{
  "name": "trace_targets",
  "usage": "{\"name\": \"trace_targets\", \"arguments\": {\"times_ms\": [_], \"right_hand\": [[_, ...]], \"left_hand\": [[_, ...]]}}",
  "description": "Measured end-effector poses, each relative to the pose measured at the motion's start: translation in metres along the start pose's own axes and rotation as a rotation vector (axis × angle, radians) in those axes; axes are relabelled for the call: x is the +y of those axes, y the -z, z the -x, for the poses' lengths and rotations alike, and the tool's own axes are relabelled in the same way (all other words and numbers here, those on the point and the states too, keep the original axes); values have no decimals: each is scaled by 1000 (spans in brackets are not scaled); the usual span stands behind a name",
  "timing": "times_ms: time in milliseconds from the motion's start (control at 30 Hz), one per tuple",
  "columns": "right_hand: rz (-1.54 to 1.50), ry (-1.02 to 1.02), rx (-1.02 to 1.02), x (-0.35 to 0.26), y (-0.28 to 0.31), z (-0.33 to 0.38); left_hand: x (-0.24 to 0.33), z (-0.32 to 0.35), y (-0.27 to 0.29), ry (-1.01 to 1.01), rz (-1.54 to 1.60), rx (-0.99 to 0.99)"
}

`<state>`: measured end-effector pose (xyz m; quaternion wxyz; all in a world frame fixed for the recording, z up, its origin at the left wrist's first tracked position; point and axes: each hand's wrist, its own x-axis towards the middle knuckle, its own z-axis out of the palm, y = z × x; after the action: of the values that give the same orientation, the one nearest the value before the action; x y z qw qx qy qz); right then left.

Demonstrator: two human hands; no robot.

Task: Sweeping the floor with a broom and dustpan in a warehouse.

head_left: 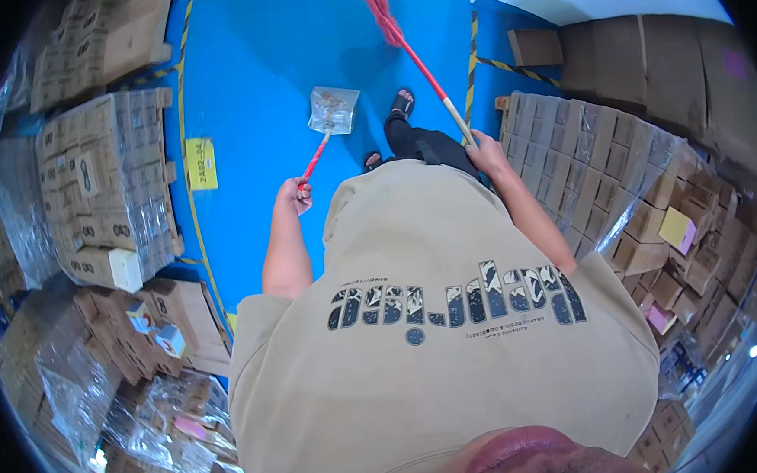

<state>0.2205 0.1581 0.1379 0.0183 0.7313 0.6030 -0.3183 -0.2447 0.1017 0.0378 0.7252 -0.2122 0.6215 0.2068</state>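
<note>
Gripping the red handle [313, 165] of the dustpan [334, 111] with curled fingers of the left hand [300, 194], left of centre, and the pale end [458, 121] of the red broom [426, 73] with closed fingers of the right hand [488, 153], right of centre. Best to hold the dustpan level, upper middle of the frame, sparing any contents, too blurred to tell, and to guide the broom head [382, 12], at the top edge, low over the blue floor [244, 97].
</note>
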Motion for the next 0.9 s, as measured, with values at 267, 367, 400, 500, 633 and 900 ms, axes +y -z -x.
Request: {"name": "trace_targets", "arguments": {"times_ms": [267, 367, 400, 500, 633, 900], "right_hand": [[-69, -350, -156, 64, 16, -60], [-274, -559, -286, 86, 13, -61], [-277, -569, -287, 100, 1, -61], [-163, -433, -54, 135, -27, -61], [-164, -453, -197, 119, -15, -81], [-126, -575, -122, 122, 2, -141]], "left_hand": [[60, 11, -67, -71, -53, -43], [88, 14, -88, -94, 14, -67], [100, 14, -97, -87, 34, -70], [123, 14, -121, -93, 84, -72], [151, 14, -133, -125, 120, -69], [202, 19, -146, -143, 99, -25]]}}
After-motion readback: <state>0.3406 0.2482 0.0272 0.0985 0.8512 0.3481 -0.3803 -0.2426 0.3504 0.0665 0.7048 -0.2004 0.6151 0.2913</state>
